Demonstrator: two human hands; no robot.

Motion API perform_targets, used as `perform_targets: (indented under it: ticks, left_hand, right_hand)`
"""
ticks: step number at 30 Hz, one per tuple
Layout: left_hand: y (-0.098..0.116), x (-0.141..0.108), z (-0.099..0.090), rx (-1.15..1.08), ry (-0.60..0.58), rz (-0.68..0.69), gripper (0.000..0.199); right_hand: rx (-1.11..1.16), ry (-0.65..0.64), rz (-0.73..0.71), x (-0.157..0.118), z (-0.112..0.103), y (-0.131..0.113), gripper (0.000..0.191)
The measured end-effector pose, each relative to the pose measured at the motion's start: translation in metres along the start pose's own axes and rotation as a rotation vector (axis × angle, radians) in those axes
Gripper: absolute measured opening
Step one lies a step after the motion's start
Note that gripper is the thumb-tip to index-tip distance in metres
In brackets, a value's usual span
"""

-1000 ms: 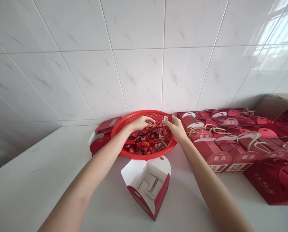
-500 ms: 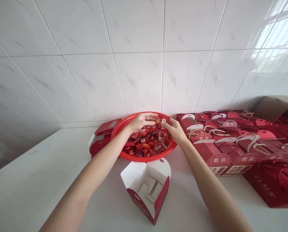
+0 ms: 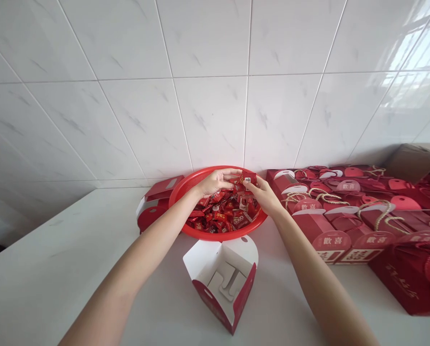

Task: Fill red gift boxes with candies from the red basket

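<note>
Both of my hands are over a red plastic basket [image 3: 175, 196] that holds many red-wrapped candies [image 3: 220, 216]. With curved fingers and thumb, my left hand [image 3: 215, 183] grips red-wrapped candy at the basket's far side; how many pieces is hidden. Facing it, my right hand [image 3: 267, 194] pinches a red wrapped candy [image 3: 249, 179] with a small white label, close to the left fingertips. In front of the basket stands an open gift box [image 3: 220, 283], red outside and white inside, with its flaps up and its folded bottom showing.
Rows of closed red gift boxes [image 3: 330, 235] with rope handles stand on the right. A darker red box [image 3: 398, 278] is nearer the front. More red boxes [image 3: 152, 211] lie left of the basket. A cardboard box [image 3: 412, 158] sits behind, against the tiled wall [image 3: 215, 120].
My right hand's candy has shifted slightly and now sits closer to my left fingertips. The whole view has moved a little; the open box and basket stay in place.
</note>
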State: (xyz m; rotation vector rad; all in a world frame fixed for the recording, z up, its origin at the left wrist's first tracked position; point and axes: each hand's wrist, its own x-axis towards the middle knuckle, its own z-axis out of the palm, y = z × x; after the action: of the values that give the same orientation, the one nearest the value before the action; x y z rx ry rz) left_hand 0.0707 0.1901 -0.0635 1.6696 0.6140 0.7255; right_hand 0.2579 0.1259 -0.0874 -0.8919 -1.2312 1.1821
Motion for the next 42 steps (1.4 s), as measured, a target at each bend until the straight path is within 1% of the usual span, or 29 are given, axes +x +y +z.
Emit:
perform_targets:
  ticks: [5, 8, 11, 14, 16, 18, 20, 22, 24, 31, 34, 38, 42]
  left_hand:
    - [-0.003, 0.002, 0.0, -0.002, -0.018, 0.022, 0.064]
    - [-0.005, 0.003, 0.0, 0.013, 0.016, 0.039, 0.064]
    - [-0.005, 0.003, -0.001, 0.042, 0.068, 0.026, 0.064]
    - [-0.004, 0.002, -0.001, 0.115, 0.106, 0.01, 0.062]
    - [-0.002, 0.002, -0.001, 0.231, 0.113, -0.018, 0.058]
    - [0.0, 0.001, -0.001, 0.435, 0.059, -0.115, 0.05]
    - [0.001, 0.0, -0.002, 0.633, -0.049, -0.248, 0.039]
    - [0.001, -0.002, -0.001, 0.743, -0.163, -0.355, 0.027]
    - [0.002, -0.003, 0.001, 0.805, -0.241, -0.415, 0.025]
    - [0.014, -0.003, 0.022, 0.971, -0.481, -0.55, 0.045]
    - [0.017, -0.005, 0.027, 1.055, -0.546, -0.563, 0.061]
    - [0.012, -0.006, 0.033, 1.06, -0.546, -0.549, 0.078]
    - [0.0, -0.005, 0.041, 1.116, -0.505, -0.515, 0.09]
  right_hand:
    - [0.035, -0.005, -0.003, 0.0, 0.0, -0.001, 0.032]
    - [0.034, -0.023, -0.011, 0.0, -0.001, 0.0, 0.032]
    - [0.035, -0.022, -0.024, 0.0, -0.001, 0.001, 0.035]
    - [0.038, 0.002, -0.044, 0.0, 0.0, 0.001, 0.035]
    - [0.026, 0.018, -0.06, 0.001, 0.0, 0.003, 0.034]
    - [0.006, 0.046, -0.073, 0.001, 0.0, 0.004, 0.034]
    - [-0.011, 0.084, -0.088, 0.003, -0.001, 0.006, 0.032]
    - [-0.023, 0.104, -0.101, 0.003, -0.001, 0.007, 0.031]
    - [-0.038, 0.098, -0.101, 0.003, -0.001, 0.007, 0.03]
    - [-0.079, 0.11, -0.105, 0.001, -0.001, 0.006, 0.03]
    - [-0.045, 0.103, -0.094, 0.002, 0.0, 0.007, 0.031]
    - [0.032, 0.075, -0.056, 0.002, 0.0, 0.007, 0.031]
    - [0.048, 0.072, -0.047, 0.002, 0.001, 0.007, 0.031]
